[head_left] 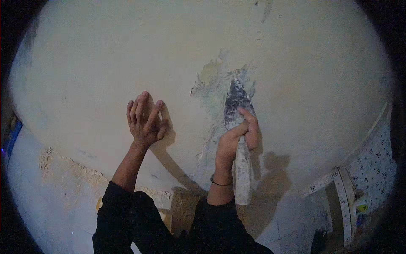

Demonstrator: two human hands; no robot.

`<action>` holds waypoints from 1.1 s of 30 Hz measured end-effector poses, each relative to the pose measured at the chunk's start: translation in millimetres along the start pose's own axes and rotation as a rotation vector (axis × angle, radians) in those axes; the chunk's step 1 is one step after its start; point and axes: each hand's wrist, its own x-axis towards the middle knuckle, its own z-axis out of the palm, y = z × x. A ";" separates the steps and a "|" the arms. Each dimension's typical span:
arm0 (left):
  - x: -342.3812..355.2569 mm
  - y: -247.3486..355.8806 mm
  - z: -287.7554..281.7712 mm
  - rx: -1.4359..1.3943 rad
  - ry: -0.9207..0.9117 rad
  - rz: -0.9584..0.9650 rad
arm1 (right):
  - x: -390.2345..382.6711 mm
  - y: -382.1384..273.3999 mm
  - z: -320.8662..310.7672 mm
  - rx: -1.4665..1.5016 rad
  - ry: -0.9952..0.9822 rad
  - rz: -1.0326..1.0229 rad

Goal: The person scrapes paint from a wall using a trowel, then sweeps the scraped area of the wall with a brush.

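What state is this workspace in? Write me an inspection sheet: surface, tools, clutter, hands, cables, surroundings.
Surface: pale wall with a rough, grey-green patch; flaking paint lower left.
Tools: trowel, smeared blade pointing up at the patch's right side, pale handle downward.
Clutter: small yellow item among others lower right, too dim to identify; blue object at the left edge.
Left hand: empty, fingers spread; wall contact unclear.
Right hand: gripping the trowel; dark band on the wrist.
Cables: nothing seen for certain.
Surroundings: white patterned panel at right; dim light.
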 end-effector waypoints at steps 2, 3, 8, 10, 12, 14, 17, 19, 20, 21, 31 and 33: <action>3.9 4.1 4.6 -0.004 0.013 -0.004 | 14.0 -14.6 3.7 0.017 0.029 0.022; 5.9 11.1 9.8 -0.027 0.012 -0.008 | 20.5 -15.8 2.1 0.033 0.063 0.041; 3.2 -0.2 10.0 0.010 0.010 -0.008 | -4.5 -5.1 11.6 0.011 0.081 0.029; 4.9 1.1 7.4 -0.019 0.013 -0.005 | -5.6 -2.3 10.5 0.024 0.121 0.037; 5.7 4.0 7.4 -0.052 0.016 0.000 | 8.3 -8.2 11.7 0.042 0.103 0.010; 4.6 2.7 7.6 0.007 0.024 -0.001 | 23.3 -18.0 17.6 0.075 0.078 -0.019; 0.2 -3.6 7.7 -0.011 0.010 -0.002 | 4.1 -7.9 9.0 0.102 0.096 0.011; 0.9 -0.3 6.2 -0.005 0.013 -0.006 | 0.0 -0.5 -2.0 0.045 0.090 0.062; 1.6 3.3 6.3 0.001 0.008 -0.010 | 10.8 -2.5 1.3 0.006 0.101 0.017; 3.9 5.5 8.2 -0.008 0.010 -0.007 | 13.2 3.2 -0.2 -0.001 0.107 0.015; -23.0 1.2 5.8 0.008 -0.046 0.009 | 29.9 -0.2 -11.0 0.000 -0.008 0.019; -27.7 -7.7 -2.5 0.045 -0.091 0.012 | 26.0 2.8 -22.4 0.071 -0.118 0.076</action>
